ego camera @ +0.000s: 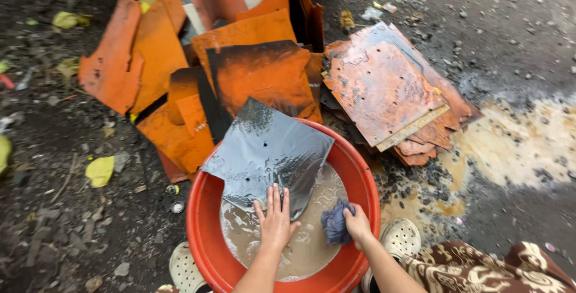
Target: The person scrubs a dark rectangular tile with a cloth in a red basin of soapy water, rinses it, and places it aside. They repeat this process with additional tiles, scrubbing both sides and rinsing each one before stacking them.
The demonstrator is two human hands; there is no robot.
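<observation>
At lower centre, the left hand [275,221] lies flat, fingers spread, on a grey sheet [267,152] leaning in the red basin [201,221]. The right hand [358,226] is closed around a blue cloth [335,222]. The sheet looks mostly clean; rusty orange sheets [252,68] piled above remain unwashed.

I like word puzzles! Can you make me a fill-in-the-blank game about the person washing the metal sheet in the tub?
1. The round tub is coloured ____.
2. The right hand grips a blue ____.
3. The left hand lies flat on the grey ____ sheet.
4. The water in the tub looks ____ and soapy.

Missing words: red; cloth; metal; muddy
</observation>
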